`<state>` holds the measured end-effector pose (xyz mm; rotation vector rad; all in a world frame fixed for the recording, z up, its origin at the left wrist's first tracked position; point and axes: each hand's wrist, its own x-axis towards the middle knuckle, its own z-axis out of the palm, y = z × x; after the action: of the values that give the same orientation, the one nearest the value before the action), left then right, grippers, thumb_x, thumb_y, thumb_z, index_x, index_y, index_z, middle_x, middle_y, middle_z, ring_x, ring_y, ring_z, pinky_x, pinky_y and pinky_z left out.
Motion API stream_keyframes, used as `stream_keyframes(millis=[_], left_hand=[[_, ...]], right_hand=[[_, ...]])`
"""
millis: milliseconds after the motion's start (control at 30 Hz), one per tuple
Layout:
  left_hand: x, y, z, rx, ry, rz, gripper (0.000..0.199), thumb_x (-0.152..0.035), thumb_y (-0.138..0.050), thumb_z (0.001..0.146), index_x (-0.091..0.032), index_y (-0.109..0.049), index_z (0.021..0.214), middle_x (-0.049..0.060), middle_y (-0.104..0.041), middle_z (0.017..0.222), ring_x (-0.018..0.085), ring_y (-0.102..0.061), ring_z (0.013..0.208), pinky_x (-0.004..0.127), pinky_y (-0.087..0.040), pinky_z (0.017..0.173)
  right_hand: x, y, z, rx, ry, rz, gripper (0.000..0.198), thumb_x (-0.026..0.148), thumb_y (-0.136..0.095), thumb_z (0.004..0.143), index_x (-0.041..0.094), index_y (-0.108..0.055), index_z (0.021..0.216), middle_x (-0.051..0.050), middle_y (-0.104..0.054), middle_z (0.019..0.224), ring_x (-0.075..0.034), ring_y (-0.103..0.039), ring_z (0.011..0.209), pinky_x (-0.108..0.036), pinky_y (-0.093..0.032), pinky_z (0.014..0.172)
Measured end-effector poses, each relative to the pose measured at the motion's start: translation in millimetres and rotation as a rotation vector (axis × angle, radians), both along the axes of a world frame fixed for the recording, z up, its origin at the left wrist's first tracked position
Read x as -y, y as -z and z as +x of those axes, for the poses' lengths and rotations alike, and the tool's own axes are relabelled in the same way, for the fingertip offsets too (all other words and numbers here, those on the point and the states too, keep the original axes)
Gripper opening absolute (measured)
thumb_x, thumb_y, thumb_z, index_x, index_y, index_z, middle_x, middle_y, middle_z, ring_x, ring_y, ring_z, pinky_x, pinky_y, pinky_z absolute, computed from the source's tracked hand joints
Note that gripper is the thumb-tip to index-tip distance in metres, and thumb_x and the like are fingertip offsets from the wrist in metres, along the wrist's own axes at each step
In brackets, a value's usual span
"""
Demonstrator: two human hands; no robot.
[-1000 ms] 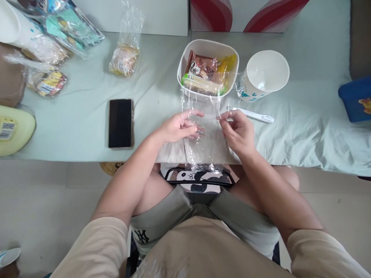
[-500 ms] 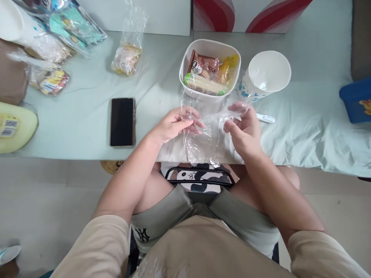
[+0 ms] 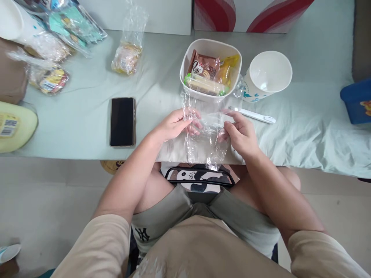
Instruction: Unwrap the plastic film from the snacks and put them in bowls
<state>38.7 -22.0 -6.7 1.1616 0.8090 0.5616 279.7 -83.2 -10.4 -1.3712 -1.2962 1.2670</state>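
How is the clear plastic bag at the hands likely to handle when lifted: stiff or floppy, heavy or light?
The clear plastic bag is probably floppy, since it is wrinkled and creased. It looks thin and light: fingers of the left hand show through it. Its glossy shine suggests it may be slippery.

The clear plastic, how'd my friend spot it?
On the pale green cloth, find the white tub. Just below it in view, touched by the left hand and right hand, is the clear plastic, crinkled and shiny; unlike the tub's packets, it's colourless.
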Motion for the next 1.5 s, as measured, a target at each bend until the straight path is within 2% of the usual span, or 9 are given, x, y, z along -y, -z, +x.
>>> stream_keyframes(millis=[133, 500, 633, 767, 900, 1033, 1167, 1267, 1500], left_hand=[[0.1, -0.9, -2.4, 0.019, -0.04, 0.043, 0.022, -0.037, -0.064, 0.097, -0.019, -0.062, 0.111, -0.002, -0.073, 0.074, 0.014, -0.074, 0.059, 0.025, -0.061, 0.057], [-3.2, -9.1, -10.2, 0.13, -0.085, 0.079, 0.016, -0.034, -0.066, 0.082, -0.019, -0.069, 0.085, 0.001, -0.071, 0.07, 0.018, -0.073, 0.06, 0.034, -0.064, 0.06], [-5.3, -9.6, -12.0, 0.147, -0.03, 0.069, 0.027, -0.04, -0.061, 0.081, -0.015, -0.072, 0.08, 0.007, -0.074, 0.074, 0.022, -0.074, 0.065, 0.039, -0.064, 0.064], [-0.3, -6.4, -7.9, 0.08, -0.099, 0.129, 0.049, -0.056, -0.048, 0.09, -0.015, -0.075, 0.082, 0.01, -0.075, 0.08, 0.025, -0.076, 0.077, 0.041, -0.063, 0.072], [6.5, -6.4, -7.3, 0.012, -0.057, 0.357, 0.051, -0.058, -0.048, 0.093, -0.018, -0.079, 0.088, 0.01, -0.078, 0.088, 0.023, -0.073, 0.08, 0.039, -0.06, 0.076], [7.1, -7.1, -12.1, -0.093, 0.0, 0.644, 0.054, -0.062, -0.044, 0.096, -0.025, -0.083, 0.094, 0.008, -0.079, 0.087, 0.025, -0.072, 0.087, 0.042, -0.057, 0.082], [4.8, -4.7, -13.9, -0.121, -0.028, 0.756, 0.058, -0.062, -0.039, 0.099, -0.024, -0.083, 0.098, 0.008, -0.079, 0.09, 0.026, -0.072, 0.088, 0.042, -0.056, 0.081], [3.8, -2.9, -12.8, -0.105, -0.021, 0.737, 0.056, -0.059, -0.041, 0.101, -0.021, -0.082, 0.097, 0.01, -0.079, 0.096, 0.025, -0.073, 0.091, 0.041, -0.056, 0.084], [-0.3, -0.7, -9.4, -0.024, -0.141, 0.492, 0.064, -0.068, -0.041, 0.098, -0.018, -0.079, 0.091, 0.011, -0.078, 0.096, 0.022, -0.072, 0.085, 0.036, -0.057, 0.08]], right_hand=[[-1.1, 8.4, 4.7, -0.047, -0.012, 0.07, 0.041, 0.052, -0.058, 0.1, 0.036, -0.057, 0.138, 0.007, -0.057, 0.058, -0.015, -0.057, 0.045, -0.032, -0.053, 0.053], [-4.0, 1.4, 6.0, -0.274, -0.12, 0.024, 0.022, 0.049, -0.06, 0.092, 0.027, -0.056, 0.09, 0.003, -0.061, 0.067, -0.013, -0.052, 0.047, -0.029, -0.049, 0.047], [-5.9, 3.8, 8.8, -0.268, -0.162, -0.025, 0.035, 0.058, -0.051, 0.092, 0.025, -0.059, 0.083, -0.002, -0.061, 0.069, -0.017, -0.057, 0.053, -0.035, -0.053, 0.051], [-7.5, 11.9, 4.4, -0.226, -0.051, -0.004, 0.059, 0.077, -0.037, 0.095, 0.024, -0.058, 0.078, -0.005, -0.059, 0.07, -0.019, -0.059, 0.057, -0.038, -0.055, 0.054], [-5.6, 14.6, 0.0, -0.201, 0.082, -0.02, 0.057, 0.073, -0.05, 0.095, 0.022, -0.058, 0.07, -0.003, -0.058, 0.066, -0.014, -0.054, 0.053, -0.03, -0.05, 0.049], [-3.3, 12.8, 3.8, -0.111, 0.041, 0.083, 0.041, 0.065, -0.058, 0.094, 0.026, -0.07, 0.097, -0.006, -0.07, 0.111, -0.019, -0.07, 0.09, -0.031, -0.06, 0.068], [-3.1, 11.0, 7.8, 0.032, 0.024, 0.305, 0.049, 0.07, -0.056, 0.093, 0.032, -0.066, 0.123, -0.007, -0.056, 0.146, -0.027, -0.057, 0.136, -0.047, -0.058, 0.101], [-1.1, 5.5, 8.3, 0.164, 0.059, 0.448, 0.035, 0.063, -0.066, 0.091, 0.03, -0.068, 0.104, -0.006, -0.056, 0.142, -0.03, -0.051, 0.143, -0.056, -0.048, 0.114], [2.9, 0.9, 15.3, 0.232, 0.037, 0.449, 0.03, 0.049, -0.066, 0.094, 0.025, -0.068, 0.076, -0.006, -0.057, 0.139, -0.033, -0.054, 0.138, -0.057, -0.05, 0.109]])
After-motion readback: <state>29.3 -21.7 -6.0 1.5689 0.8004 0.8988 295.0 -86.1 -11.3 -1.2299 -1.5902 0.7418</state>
